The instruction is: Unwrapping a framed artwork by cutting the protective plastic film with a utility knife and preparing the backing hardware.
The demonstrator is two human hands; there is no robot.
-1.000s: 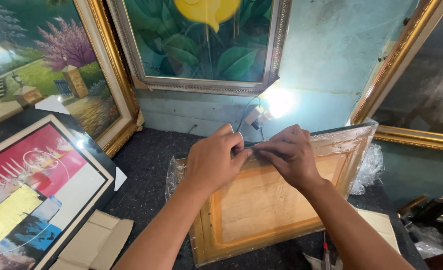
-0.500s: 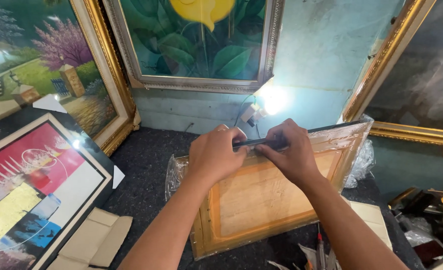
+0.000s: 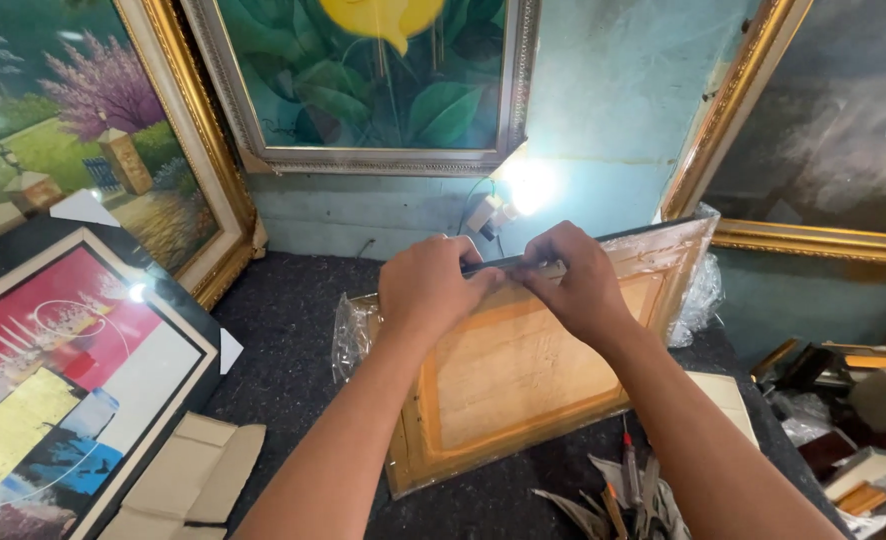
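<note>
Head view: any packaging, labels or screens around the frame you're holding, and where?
Clear plastic wrap: crumpled, around the wooden frame's left corner, under both hands.
Clear plastic wrap: bunched at the frame's right corner.
Flattened cardboard: tan, bottom left on the dark table.
No labels or screens visible.

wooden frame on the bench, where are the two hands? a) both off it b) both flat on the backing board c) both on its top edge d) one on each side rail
c: the left hand and right hand are close together, gripping along the top edge of the wooden frame, which sits tilted on the dark table.
</note>
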